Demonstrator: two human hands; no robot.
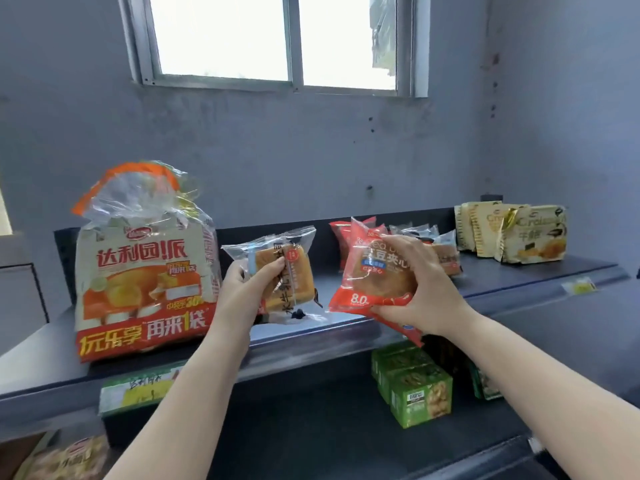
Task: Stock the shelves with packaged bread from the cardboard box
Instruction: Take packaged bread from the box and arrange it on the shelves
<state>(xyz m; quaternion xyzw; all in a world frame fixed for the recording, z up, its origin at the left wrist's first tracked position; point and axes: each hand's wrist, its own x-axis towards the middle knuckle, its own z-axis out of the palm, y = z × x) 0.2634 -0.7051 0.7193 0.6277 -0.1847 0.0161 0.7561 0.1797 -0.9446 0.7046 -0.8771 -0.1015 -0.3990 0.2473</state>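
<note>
1. We hold our left hand [254,277] up over the dark blue-grey top shelf [519,271], its fingers and thumb pinching the left edge of a clear plastic packet with a square brown bread slice inside [284,271]. The packet stands upright, its lower edge at or just above the shelf surface; we cannot tell whether it touches.
2. Our right hand [420,289] curls over the top and right side of a red plastic packet holding a round bun [367,275], gripping it firmly. This packet is tilted and sits at the shelf's front edge, and a second red wrapper edge shows beneath our palm.
3. Left of our left hand stands a large white and orange bag of sliced bread with a clear gathered top [145,268], upright on the same shelf.
4. Behind our right hand lean more red bun packets [341,233] and further clear bread packets [446,251] near the shelf's back lip.
5. Far right on that shelf stand cream and gold croissant packets [519,233], well apart from our hands.
6. On the shelf below sit green cardboard snack boxes [415,389], and a green and yellow price label [138,389] hangs on the top shelf's front rail.
7. A bright window with a grey frame [277,39] fills the wall above.
</note>
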